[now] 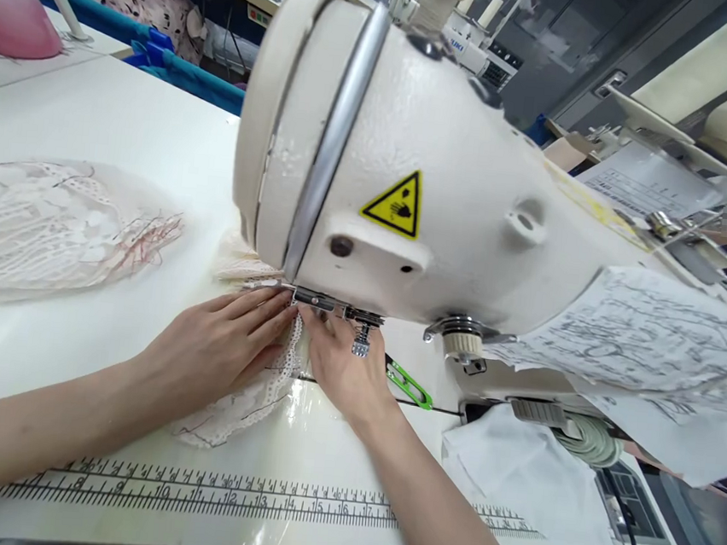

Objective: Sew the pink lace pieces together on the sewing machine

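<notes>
A strip of white lace fabric with a scalloped edge lies under the head of a white sewing machine. My left hand rests flat on the lace, its fingers stretched out toward the presser foot area. Close by on the other side of the lace edge, my right hand has its fingertips at the needle area. The machine head and thread guide hide part of those fingers, so I cannot see whether they pinch the fabric. Green thread snips lie just right of my right hand.
More sheer lace with reddish thread ends lies at the left. A printed ruler runs along the table's front edge. White cloth is at the right, below a marked paper sheet on the machine. A pink object stands back left.
</notes>
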### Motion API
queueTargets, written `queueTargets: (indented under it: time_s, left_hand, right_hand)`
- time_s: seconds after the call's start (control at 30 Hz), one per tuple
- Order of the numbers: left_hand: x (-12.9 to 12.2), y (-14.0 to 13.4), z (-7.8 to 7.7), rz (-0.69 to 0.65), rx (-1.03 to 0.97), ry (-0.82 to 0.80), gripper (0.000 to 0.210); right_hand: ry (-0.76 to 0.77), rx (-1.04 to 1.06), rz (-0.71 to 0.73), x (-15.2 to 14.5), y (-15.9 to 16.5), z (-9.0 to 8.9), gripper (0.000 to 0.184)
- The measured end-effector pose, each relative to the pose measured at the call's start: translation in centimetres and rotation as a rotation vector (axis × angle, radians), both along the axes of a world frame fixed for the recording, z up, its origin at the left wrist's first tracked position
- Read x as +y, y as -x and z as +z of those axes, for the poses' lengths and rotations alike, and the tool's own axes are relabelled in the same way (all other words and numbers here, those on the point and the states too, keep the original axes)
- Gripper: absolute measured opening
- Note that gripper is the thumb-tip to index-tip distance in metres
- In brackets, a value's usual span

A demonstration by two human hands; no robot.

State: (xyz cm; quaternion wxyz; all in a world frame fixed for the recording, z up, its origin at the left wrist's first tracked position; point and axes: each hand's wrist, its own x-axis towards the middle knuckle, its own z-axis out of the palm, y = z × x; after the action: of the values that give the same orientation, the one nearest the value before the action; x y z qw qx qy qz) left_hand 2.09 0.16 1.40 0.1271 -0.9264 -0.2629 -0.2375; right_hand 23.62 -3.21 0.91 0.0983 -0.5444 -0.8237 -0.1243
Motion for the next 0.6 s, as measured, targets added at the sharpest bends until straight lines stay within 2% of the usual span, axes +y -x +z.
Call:
queueTargets:
  time_s: [0.13, 0.27, 0.4, 0.5, 0.6]
  left_hand:
    - [0.2, 0.0, 0.1, -0.009, 0.004, 0.008, 0.044]
    - [-0.2, 0.3, 1.6, -0.046, 0.008, -0.021, 0.038]
    - [-2.1, 2.1, 3.4, -0.267, 0.027, -0.087, 0.023]
    - [-4.0, 4.3, 3.1, -0.362, 0.173, -0.124, 0.014]
    - [-5.5, 6.0, 2.4, -0.307, 0.257, -0.077, 0.018]
  right_hand:
    - [-0.059, 0.019, 0.044, -0.1, -0.1, 0.2, 0.045]
    - [-0.175, 0.107, 0.176, -0.3, -0.2, 1.0, 0.036]
    - [-0.237, 0.207, 0.393, -0.4, -0.1, 1.5, 0.032]
    - [-0.218, 0.269, 0.48, -0.4, 0.0, 1.3, 0.033]
    - [-0.161, 0.313, 0.483, -0.5, -0.1, 1.2, 0.032]
